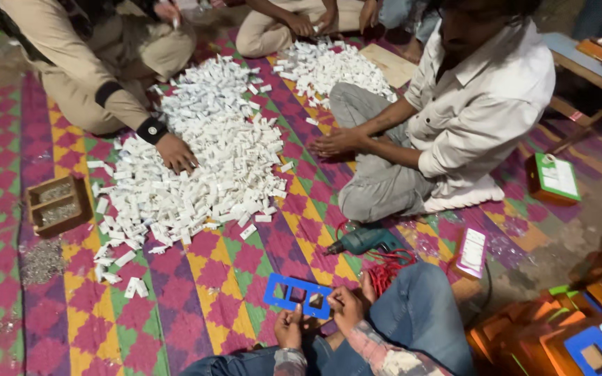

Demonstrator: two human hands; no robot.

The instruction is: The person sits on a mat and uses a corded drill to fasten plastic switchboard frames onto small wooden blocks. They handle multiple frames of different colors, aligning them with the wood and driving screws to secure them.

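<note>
Nearest, at the bottom of the view, the left hand (pixel 289 327) and right hand (pixel 346 306) hold a blue plate (pixel 298 295) between them, just above the wearer's jeans (pixel 419 306). The plate is a flat rectangle of bright blue with several cut-out openings, one small and triangular at its left end and squarer ones toward the right; the mat shows through them. The left fingers are curled shut on its lower edge, the right fingers closed on its right end. Its far edge hangs over the mat (pixel 196 278), a woven sheet of pink, green, yellow and purple diamonds.

Just beyond the right hand lie a teal drill (pixel 364 241) and a bundle of red cord (pixel 391 264), close enough to crowd that side. To the right sits a stack of orange boxes (pixel 538 334) with blue plates on top. Left of the plate the mat lies bare up to a few stray white pieces.

Farther out, a big pile (pixel 196 160) of small white pieces spreads across the mat, a co-worker's hand (pixel 177 153) resting on it. A wooden tray (pixel 56 204) stands at the pile's left. A seated person in a white shirt (pixel 482 104) fills the right middle, and a second pile (pixel 329 69) lies beyond.
</note>
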